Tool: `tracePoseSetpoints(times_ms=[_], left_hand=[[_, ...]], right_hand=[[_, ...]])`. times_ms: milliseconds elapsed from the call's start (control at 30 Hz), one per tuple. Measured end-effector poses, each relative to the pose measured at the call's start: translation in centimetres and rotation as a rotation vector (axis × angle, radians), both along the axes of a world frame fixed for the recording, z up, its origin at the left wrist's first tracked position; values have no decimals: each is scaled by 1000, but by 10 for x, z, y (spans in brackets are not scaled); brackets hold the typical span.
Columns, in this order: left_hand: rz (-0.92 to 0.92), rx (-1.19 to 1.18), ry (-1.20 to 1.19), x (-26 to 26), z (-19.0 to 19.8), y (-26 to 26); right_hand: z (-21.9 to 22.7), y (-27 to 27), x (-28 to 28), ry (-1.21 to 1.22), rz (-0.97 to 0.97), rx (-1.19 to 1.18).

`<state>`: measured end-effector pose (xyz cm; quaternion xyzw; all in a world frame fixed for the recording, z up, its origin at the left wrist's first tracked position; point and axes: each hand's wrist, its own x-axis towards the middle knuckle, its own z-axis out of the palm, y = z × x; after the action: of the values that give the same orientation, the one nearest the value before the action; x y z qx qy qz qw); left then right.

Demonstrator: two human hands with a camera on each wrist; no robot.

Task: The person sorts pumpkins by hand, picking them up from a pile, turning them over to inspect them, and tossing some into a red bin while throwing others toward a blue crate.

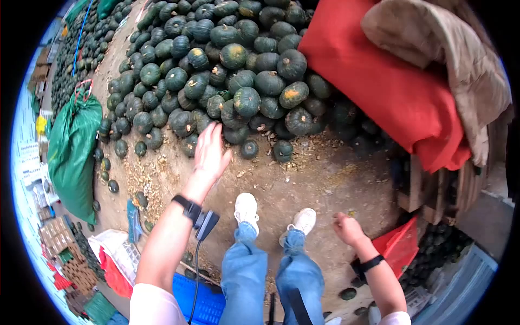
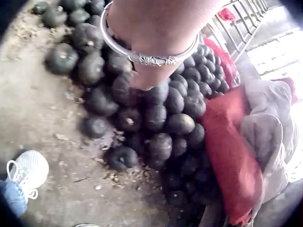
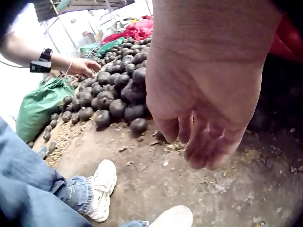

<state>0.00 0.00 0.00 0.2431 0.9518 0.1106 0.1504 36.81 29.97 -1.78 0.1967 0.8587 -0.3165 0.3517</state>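
Dark green pumpkins (image 1: 247, 101) lie in a large heap in front of the feet. The left hand (image 1: 210, 154) reaches out at the heap's near edge with fingers extended; whether it touches a pumpkin cannot be told. In the left wrist view that hand (image 2: 150, 78) is mostly hidden behind the wrist, over the pumpkins (image 2: 127, 119). Above the bare ground at the right hangs the right hand (image 1: 349, 228), its fingers loosely curled around nothing. The right wrist view shows this hand (image 3: 203, 109) large, with the left hand (image 3: 84, 67) beyond it near the heap (image 3: 105, 99).
A green sack (image 1: 76, 157) stands at the left. Red cloth (image 1: 379, 81) and a brown cover (image 1: 428, 38) lie at the upper right, above wooden pallets (image 1: 414, 189). A blue crate (image 1: 189, 298) and a white crate (image 1: 116, 244) are at the lower left. Small pumpkins dot the ground.
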Motion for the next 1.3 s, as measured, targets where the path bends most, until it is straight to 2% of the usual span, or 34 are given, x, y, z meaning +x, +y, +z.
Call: tracePoseSetpoints(times_ms=[67, 100, 167, 233, 333, 367, 400, 433, 500, 567, 600, 633, 700, 733, 767, 833, 867, 933, 1000, 1033, 1067, 1100, 1133, 1167, 1200, 1233, 1300], left_hand=[[-63, 27, 152, -30, 17, 25], [-92, 36, 149, -26, -82, 92], [-189, -53, 264, -57, -127, 112], [-258, -209, 332, -77, -145, 124], [-291, 248, 276, -93, -152, 104], [-114, 491, -19, -84, -137, 98], [35, 785, -400, -69, -123, 88], [183, 1077, -784, -53, -113, 80], [337, 1317, -1051, -19, -106, 77], [500, 1413, -1159, 12, -108, 82], [561, 1407, -1198, 23, -112, 85], [617, 1391, -1251, 32, -118, 87], [447, 1310, -1110, 59, -138, 102], [470, 1084, -1025, 74, -140, 113], [363, 947, -927, 80, -157, 113], [-198, 476, -463, 80, -153, 119], [-233, 459, -316, 82, -150, 128], [-544, 444, 129, 72, -157, 147], [-645, 291, 291, 61, -163, 173], [-716, 241, 312, 58, -164, 187], [-772, 216, 321, 47, -183, 194], [-760, 93, 317, 38, -201, 202], [-805, 120, 429, 25, -228, 206], [-827, 138, 555, 12, -252, 207], [-840, 160, 621, 1, -267, 207], [-832, 174, 695, -4, -274, 208], [-794, 189, 596, -2, -268, 208]], right_hand=[[11, -20, 3, 37, -92, -41], [-57, 29, 21, 4, -124, 14], [-109, 37, -8, 81, -131, -7], [-148, 34, -30, 151, -98, -56], [-183, 49, -69, 377, -24, -19], [-185, 53, -84, 463, 5, -23], [-181, 52, -101, 490, -36, -79], [-178, 48, -119, 615, -92, -167], [-166, 40, -147, 782, -138, -278], [-146, 34, -165, 720, -236, -474], [-126, 27, -176, 655, -295, -615], [-128, 17, -182, 637, -383, -846], [-121, 0, -186, 513, -496, -1104], [-129, -6, -180, 563, -482, -1094], [-144, -6, -172, 617, -444, -1097], [-173, 0, -137, 538, -480, -1008], [-187, 4, -108, 478, -511, -962], [-192, 25, -38, 403, -630, -862], [-166, 44, 66, 364, -878, -721], [-136, 53, 119, 450, -1003, -419], [-121, 60, 183, 636, -1206, -256], [-109, 67, 248, 926, -1560, -413], [-60, 70, 275, 1316, -1948, -257], [-29, 80, 321, 1854, -1866, -716], [-6, 79, 358, 2096, -1947, -359], [17, 75, 359, 2255, -2118, -173], [-1, 74, 370, 1888, -1759, -293]])
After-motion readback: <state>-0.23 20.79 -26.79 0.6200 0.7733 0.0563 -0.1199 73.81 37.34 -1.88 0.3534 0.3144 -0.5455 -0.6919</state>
